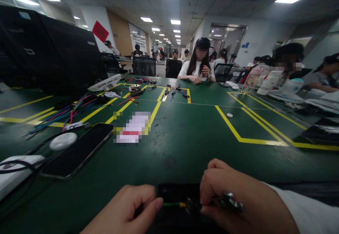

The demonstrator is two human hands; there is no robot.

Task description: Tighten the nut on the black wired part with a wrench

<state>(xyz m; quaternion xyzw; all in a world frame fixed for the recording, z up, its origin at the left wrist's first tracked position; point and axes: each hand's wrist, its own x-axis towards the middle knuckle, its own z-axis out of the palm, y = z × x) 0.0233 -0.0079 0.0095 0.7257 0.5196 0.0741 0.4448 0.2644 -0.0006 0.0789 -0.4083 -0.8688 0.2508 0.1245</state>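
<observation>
At the bottom edge my left hand (131, 211) pinches one end of a thin green wire (171, 204) between thumb and fingers. My right hand (238, 200) is closed around a small metal tool (227, 200), whose tip meets the wire's other end. Both hands hover over a black object (176, 193) lying at the near edge of the green table (185, 138). The tool's jaws are mostly hidden by my fingers.
A dark phone (79, 151), a white round puck (63, 141) and a white box (16, 172) lie at the left. A bundle of coloured wires (60, 115) and a black case (50, 50) sit further back. People sit around the far and right sides.
</observation>
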